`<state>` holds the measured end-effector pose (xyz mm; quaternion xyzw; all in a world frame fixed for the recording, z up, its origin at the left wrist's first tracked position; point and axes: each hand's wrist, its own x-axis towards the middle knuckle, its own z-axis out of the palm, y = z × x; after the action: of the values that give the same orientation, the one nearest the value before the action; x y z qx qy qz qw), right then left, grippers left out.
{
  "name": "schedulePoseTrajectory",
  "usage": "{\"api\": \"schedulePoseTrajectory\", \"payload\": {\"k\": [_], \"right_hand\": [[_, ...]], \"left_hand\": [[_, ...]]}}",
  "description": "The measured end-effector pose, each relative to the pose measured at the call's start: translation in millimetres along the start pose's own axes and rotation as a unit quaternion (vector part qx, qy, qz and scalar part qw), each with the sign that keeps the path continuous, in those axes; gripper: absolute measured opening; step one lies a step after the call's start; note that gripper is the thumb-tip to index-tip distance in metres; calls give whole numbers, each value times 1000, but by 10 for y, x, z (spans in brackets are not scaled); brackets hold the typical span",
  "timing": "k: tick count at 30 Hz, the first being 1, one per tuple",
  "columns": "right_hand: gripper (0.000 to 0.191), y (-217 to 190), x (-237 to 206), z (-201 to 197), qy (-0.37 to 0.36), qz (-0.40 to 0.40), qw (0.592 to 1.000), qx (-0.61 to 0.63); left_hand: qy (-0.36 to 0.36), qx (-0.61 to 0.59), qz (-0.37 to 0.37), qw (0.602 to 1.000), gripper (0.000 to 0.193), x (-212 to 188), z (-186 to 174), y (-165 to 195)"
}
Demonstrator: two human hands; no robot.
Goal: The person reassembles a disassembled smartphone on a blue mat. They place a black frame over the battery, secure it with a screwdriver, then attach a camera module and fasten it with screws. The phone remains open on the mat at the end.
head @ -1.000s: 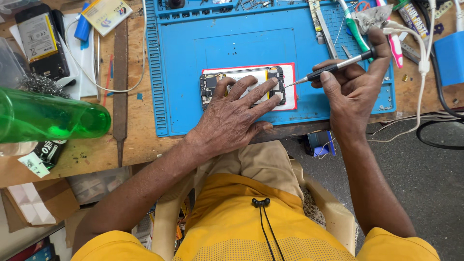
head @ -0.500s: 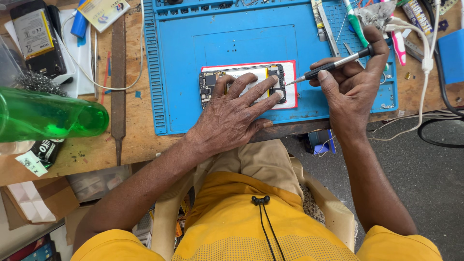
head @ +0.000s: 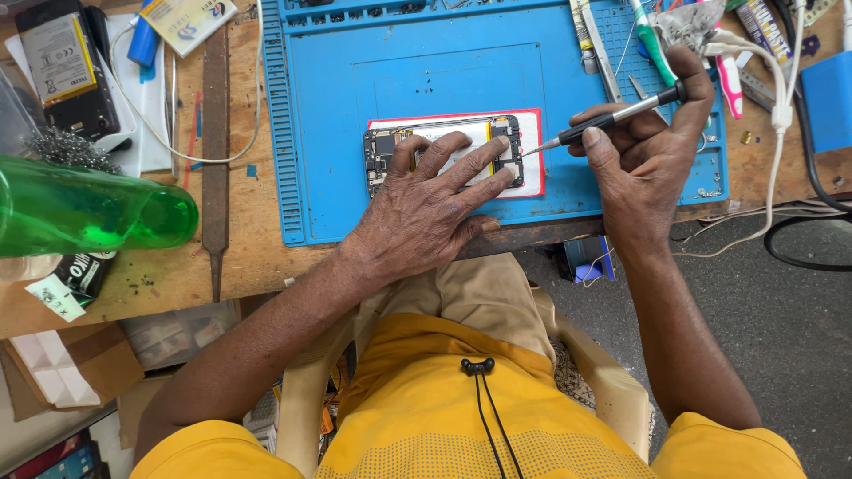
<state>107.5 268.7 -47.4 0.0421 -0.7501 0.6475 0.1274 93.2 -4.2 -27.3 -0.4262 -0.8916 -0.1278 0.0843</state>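
An opened phone point(head: 383, 153) with its circuit board showing lies on a red-edged white card point(head: 533, 151) on the blue work mat point(head: 444, 71). My left hand point(head: 426, 208) lies flat on the phone, fingers spread over its middle. My right hand point(head: 643, 160) grips a slim black and silver screwdriver point(head: 612, 117). Its tip touches the phone's right end.
A green bottle point(head: 89, 213) lies on its side at the left of the wooden bench. A long metal file point(head: 215, 151), a battery point(head: 58, 58) and another phone sit beyond it. Tools, a white cable point(head: 781, 115) and a blue box point(head: 830, 98) crowd the right.
The screwdriver's handle has swung a little in my right hand while its tip stays at the phone's right end. My left hand has kept its place on the phone.
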Motion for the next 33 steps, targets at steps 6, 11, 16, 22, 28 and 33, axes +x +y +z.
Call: {"api": "schedulePoseTrajectory", "payload": {"k": [6, 11, 16, 22, 28, 33], "right_hand": [[74, 48, -22, -25, -9, -25, 999, -22], [74, 91, -41, -48, -19, -52, 997, -44], [73, 14, -38, -28, -24, -78, 993, -81], [74, -270, 34, 45, -85, -215, 942, -242], [73, -578, 115, 181, -126, -245, 881, -385], [58, -800, 222, 225, -158, -240, 907, -308]], "left_hand": [[3, 2, 4, 1000, 55, -5, -3, 8], [7, -13, 0, 1000, 54, -6, -3, 19], [3, -5, 2, 1000, 53, -1, 0, 6], [11, -11, 2, 1000, 54, -1, 1, 14], [12, -30, 4, 999, 57, -2, -10, 13], [3, -50, 0, 999, 61, 31, 26, 8]]}}
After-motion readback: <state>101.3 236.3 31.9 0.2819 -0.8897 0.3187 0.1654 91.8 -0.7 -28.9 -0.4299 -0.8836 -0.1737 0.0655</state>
